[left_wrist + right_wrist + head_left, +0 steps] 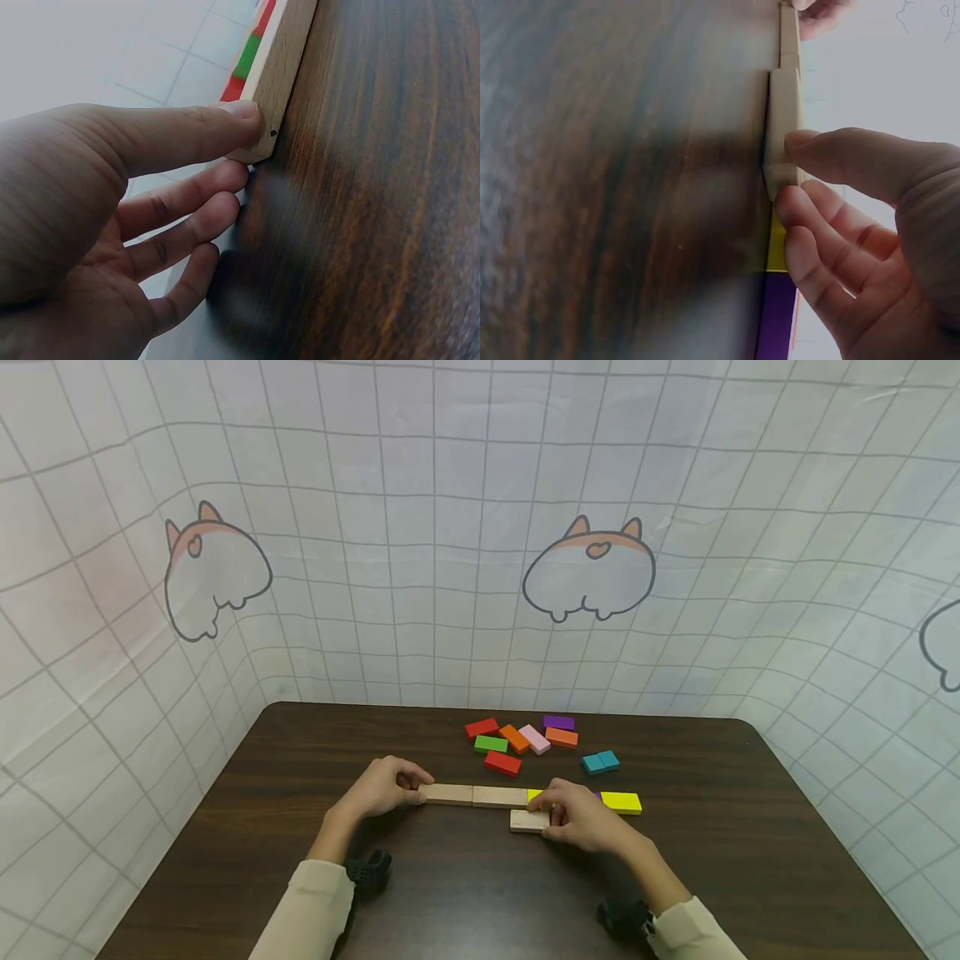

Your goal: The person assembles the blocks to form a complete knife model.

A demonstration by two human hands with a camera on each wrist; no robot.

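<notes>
A row of thin blocks lies on the table: a plain wooden block at the left end, another plain wooden block, then a yellow block, a purple block and a second yellow block. My left hand pinches the row's left end block, thumb on its near face; the index finger is hidden behind it in the left wrist view. In front of the row sits a separate wooden block. Its right end is held by my right hand, which covers part of the row.
Behind the row lie loose coloured blocks: a red block, a green block, a pink block, a purple block and several others. Two teal blocks lie together towards the right. A gridded cloth hangs beyond the table.
</notes>
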